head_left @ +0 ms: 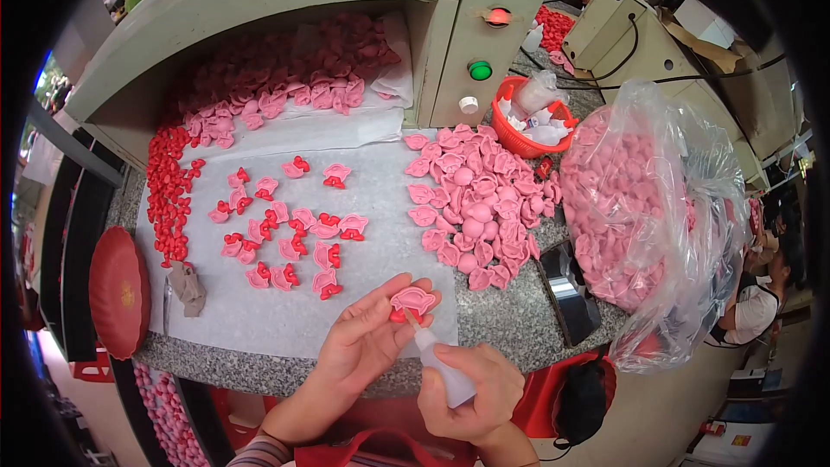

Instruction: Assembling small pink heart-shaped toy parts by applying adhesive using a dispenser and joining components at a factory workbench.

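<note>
My left hand (365, 342) pinches a small pink shell-shaped piece (414, 300) with a red part under it, just above the table's front edge. My right hand (471, 389) grips a small white squeeze bottle (439, 367), its nozzle tip touching the underside of that pink piece. Beyond my hands, on a white sheet (372, 199), lie several finished pink pieces with red bows (294, 233). A heap of plain pink pieces (475, 203) sits to the right of them.
A row of small red parts (169, 195) runs along the sheet's left edge. More pink pieces fill the machine's opening (285, 78). A red basket (527, 121), a clear bag of pink pieces (640, 207), a dark phone (569, 294) and a red round lid (119, 291) surround the granite counter (510, 307).
</note>
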The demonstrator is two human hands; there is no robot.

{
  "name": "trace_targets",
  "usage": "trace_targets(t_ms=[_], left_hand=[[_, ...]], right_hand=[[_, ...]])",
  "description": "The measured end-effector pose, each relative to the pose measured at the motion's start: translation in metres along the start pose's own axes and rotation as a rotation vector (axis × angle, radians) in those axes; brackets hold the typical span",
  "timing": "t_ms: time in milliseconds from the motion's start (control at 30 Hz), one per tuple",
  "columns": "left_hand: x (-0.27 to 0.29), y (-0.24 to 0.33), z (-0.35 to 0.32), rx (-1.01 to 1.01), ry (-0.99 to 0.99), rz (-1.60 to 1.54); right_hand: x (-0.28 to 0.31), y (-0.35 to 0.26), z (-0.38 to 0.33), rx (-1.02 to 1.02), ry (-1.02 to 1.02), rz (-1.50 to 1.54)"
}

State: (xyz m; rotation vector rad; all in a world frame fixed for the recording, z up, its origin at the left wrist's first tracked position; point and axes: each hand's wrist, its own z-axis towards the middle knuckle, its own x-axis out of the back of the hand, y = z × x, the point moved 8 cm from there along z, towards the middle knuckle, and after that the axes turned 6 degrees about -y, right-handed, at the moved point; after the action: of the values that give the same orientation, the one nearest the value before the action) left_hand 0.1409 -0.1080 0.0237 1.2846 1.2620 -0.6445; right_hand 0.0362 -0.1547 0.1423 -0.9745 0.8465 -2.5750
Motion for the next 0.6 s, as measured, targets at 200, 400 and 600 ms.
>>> trace_targets(t_ms=[200, 400, 600], left_hand=[[0.0005, 0.0005, 0.0001, -0.012, -0.015, -0.001], [-0.0003, 0.0006, -0.0002, -0.020, -0.030, 0.000], [-0.0003, 0.0010, -0.0020, -0.028, -0.023, 0.006]], right_hand=[[0.0020, 0.0008, 0.0013, 0.003, 0.021, 0.003], [0.0031, 0.0009, -0.0001, 0.005, 0.021, 0.000], [0.0052, 0.0002, 0.0003, -0.003, 0.026, 0.007]])
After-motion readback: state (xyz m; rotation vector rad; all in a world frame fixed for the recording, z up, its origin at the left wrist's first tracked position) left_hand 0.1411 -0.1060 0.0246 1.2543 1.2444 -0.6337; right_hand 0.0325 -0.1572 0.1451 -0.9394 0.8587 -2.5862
